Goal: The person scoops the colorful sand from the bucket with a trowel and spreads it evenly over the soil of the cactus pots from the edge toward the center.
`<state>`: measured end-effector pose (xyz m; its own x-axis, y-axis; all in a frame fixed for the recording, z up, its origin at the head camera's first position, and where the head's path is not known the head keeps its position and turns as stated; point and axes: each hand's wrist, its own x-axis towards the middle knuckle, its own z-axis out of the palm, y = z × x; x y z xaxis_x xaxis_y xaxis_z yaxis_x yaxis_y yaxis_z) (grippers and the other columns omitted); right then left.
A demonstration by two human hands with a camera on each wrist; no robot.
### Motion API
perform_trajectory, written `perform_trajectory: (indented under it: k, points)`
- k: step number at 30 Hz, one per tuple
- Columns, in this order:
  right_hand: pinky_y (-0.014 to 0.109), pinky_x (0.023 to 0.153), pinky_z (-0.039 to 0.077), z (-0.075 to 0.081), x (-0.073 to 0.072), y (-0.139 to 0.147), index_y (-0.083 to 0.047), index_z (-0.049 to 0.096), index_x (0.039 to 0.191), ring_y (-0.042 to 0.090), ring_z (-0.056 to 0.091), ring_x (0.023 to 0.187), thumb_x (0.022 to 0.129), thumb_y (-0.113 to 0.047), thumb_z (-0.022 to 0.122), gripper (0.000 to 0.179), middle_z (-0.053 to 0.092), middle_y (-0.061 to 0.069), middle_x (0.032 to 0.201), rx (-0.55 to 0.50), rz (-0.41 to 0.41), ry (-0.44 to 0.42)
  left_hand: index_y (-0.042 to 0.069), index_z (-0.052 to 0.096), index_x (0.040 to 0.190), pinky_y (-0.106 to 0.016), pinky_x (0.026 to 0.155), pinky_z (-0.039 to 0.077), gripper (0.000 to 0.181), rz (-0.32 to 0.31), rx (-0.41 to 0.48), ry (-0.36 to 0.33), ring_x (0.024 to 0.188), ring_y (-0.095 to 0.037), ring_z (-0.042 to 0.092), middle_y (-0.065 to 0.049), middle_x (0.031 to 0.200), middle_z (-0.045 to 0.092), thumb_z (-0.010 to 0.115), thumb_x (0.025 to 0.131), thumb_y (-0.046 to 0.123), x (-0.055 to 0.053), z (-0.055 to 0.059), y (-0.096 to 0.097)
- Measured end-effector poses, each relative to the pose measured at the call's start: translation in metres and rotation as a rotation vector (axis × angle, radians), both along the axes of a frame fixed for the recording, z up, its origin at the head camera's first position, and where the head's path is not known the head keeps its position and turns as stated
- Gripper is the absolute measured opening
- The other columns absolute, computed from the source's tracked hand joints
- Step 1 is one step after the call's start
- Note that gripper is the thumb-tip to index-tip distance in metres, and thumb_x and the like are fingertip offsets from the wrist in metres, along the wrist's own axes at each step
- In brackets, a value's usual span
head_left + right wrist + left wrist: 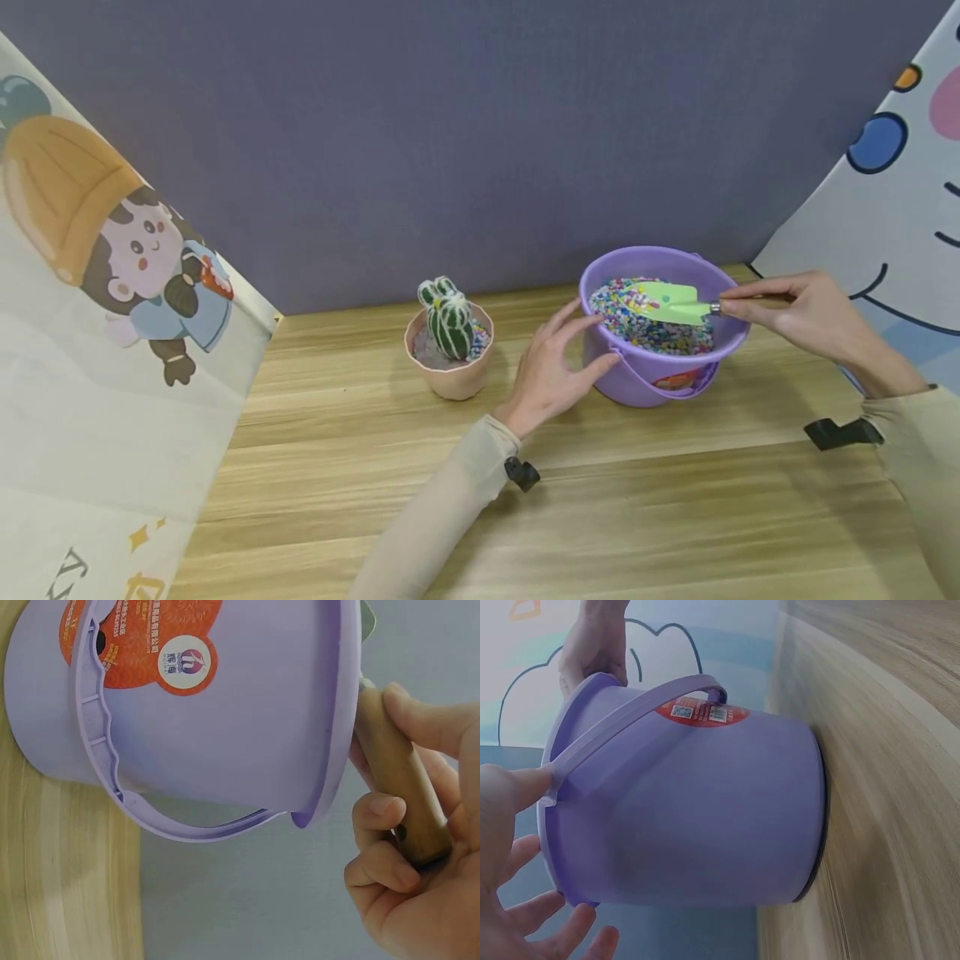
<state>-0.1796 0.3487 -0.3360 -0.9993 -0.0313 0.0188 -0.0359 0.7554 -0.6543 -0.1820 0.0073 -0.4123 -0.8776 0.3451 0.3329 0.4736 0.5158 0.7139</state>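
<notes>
In the head view, a green trowel (675, 302) is being held at right, its handle (761, 293) being pinched between the thumb and fingers of the right hand (817, 317). The blade is being held over coloured beads (660, 332) in a purple bucket (633, 379). The bucket's left rim is being touched by the left hand (551, 371), its fingers being spread. Near centre, a potted cactus (452, 329) is being supported by the bench (337, 408). Sideways lettering at lower left is being cut off.

In the left wrist view, the trowel is being hidden. A red label (703, 712) is being shown at upper centre, with a QR code and barcode; its small print is being blurred.

In the right wrist view, the wooden handle is being gripped at right; the blade is being mostly hidden behind the rim. "辉海" is being displayed in the label's white circle, top centre.
</notes>
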Motion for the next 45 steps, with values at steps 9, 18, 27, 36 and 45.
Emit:
perform_trajectory:
  k: [9,18,27,36,45]
  points:
    - [0.009,0.078,0.04,0.005,0.002,-0.008,-0.012,0.079,0.127,-0.021,0.063,0.091,0.097,-0.05,0.076,0.049,0.079,-0.027,0.097,-0.008,-0.005,0.002,0.03,0.063,0.147,-0.059,0.124,0.039,0.059,0.035,0.001,-0.008,0.154,-0.025,0.046,0.007,0.168,0.046,0.077,0.094,0.051,0.003,0.001,-0.013]
    - [0.003,0.074,0.046,0.006,0.001,-0.02,-0.01,0.081,0.121,-0.021,0.063,0.091,0.096,-0.036,0.081,0.036,0.076,-0.03,0.095,-0.031,0.032,0.071,0.023,0.067,0.142,-0.054,0.125,0.04,0.054,0.024,0.017,0.046,0.149,-0.022,0.051,0.002,0.161,0.055,0.079,0.094,0.043,0.011,0.001,-0.032]
    - [-0.001,0.077,0.046,0.01,0.002,-0.03,-0.01,0.082,0.121,-0.019,0.065,0.09,0.096,-0.038,0.081,0.037,0.076,-0.03,0.095,-0.043,0.044,0.077,0.02,0.069,0.138,-0.052,0.124,0.041,0.051,0.035,0.045,0.088,0.145,-0.026,0.055,-0.003,0.155,0.06,0.081,0.093,0.04,0.015,0.001,-0.049]
    - [0.004,0.075,0.051,0.01,0.003,-0.049,-0.011,0.084,0.114,-0.015,0.07,0.089,0.094,-0.034,0.084,0.03,0.076,-0.03,0.095,-0.095,0.074,0.129,0.018,0.073,0.132,-0.049,0.123,0.043,0.045,0.056,0.08,0.146,0.138,-0.024,0.061,-0.005,0.144,0.069,0.082,0.092,0.036,0.017,-0.002,-0.072]
    - [0.005,0.078,0.054,0.008,0.001,-0.063,-0.009,0.082,0.118,-0.011,0.072,0.089,0.096,-0.028,0.082,0.028,0.08,-0.024,0.096,-0.131,0.106,0.088,0.013,0.075,0.126,-0.039,0.101,0.058,0.038,0.057,0.109,0.204,0.121,-0.02,0.068,-0.004,0.13,0.075,0.081,0.092,0.029,0.018,-0.004,-0.092]
